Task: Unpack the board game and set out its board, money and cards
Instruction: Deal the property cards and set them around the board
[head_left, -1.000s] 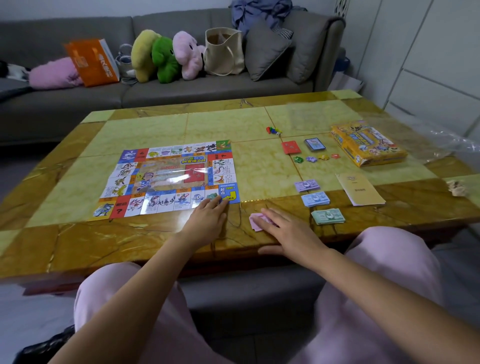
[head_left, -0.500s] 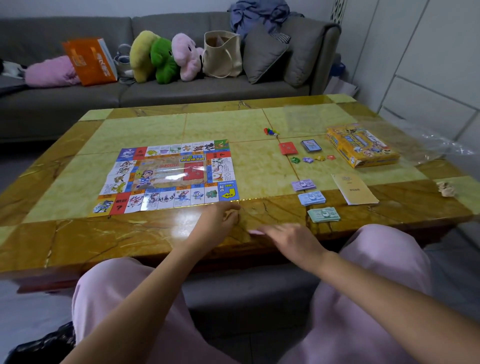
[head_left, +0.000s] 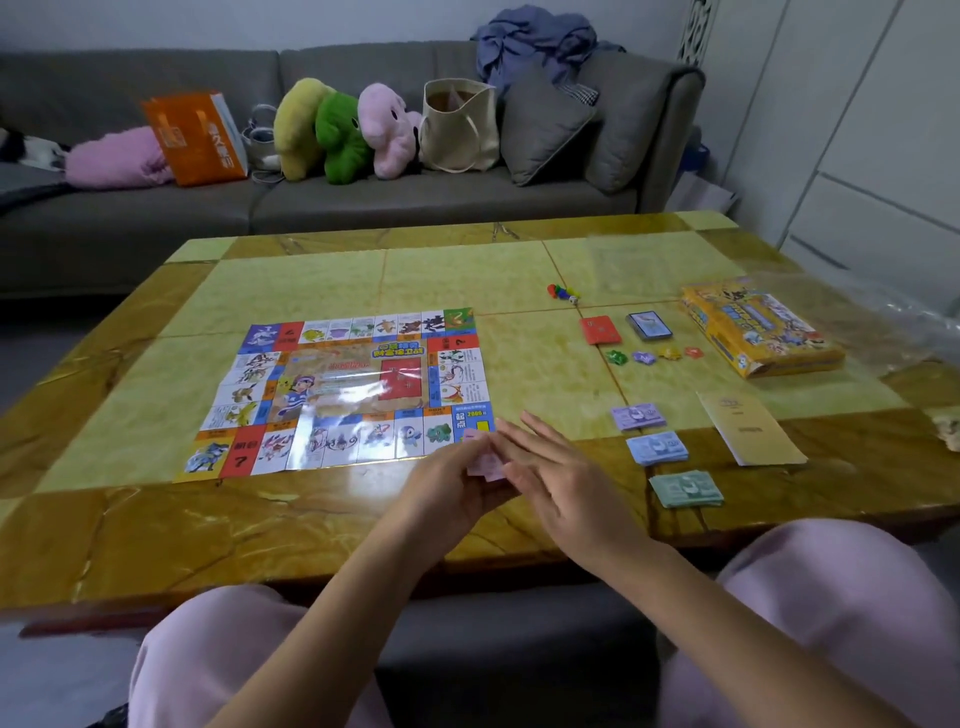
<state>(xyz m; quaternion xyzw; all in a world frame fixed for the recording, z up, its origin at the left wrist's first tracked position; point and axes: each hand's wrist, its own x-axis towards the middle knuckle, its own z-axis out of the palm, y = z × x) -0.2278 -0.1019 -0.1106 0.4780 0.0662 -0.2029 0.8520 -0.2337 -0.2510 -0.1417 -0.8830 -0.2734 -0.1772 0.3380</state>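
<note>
Raised since the earlier frames: the pink banknotes (head_left: 480, 460), previously flat near the front edge of the worktop (head_left: 156, 519) under the right hand (head_left: 566, 483), are now held clear of it between both hands, over the 5 o'clock corner of the board (head_left: 343, 395). The left hand (head_left: 447, 488) curls its fingers (head_left: 467, 470) round the bundle; the right hand lies against it with straight fingers, gripping nothing. Probable meaning: the last colour of money is being squared before placement. The bundle looks thin and pale pink, and is largely hidden. At 3 o'clock of the hands lie the purple stack (head_left: 638, 417), blue stack (head_left: 657, 448) and green stack (head_left: 685, 488); toward 1 o'clock are the red card deck (head_left: 600, 330), blue card deck (head_left: 648, 326), tokens (head_left: 654, 356), booklet (head_left: 750, 428) and yellow box (head_left: 761, 335). The board lies unfolded and flat
</note>
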